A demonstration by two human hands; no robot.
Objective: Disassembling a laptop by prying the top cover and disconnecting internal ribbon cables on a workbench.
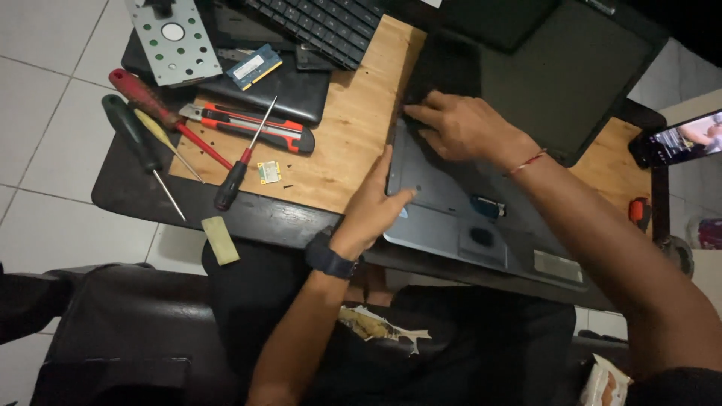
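Grey laptop shell lies at the wooden tabletop's near edge; my left hand, open, steadies its corner while my right hand's fingertips press its dark panel.

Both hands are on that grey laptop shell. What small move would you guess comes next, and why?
Probably lifting the dark panel off the grey laptop base: the right hand presses at the panel's corner, while the left hand steadies the base's near edge.
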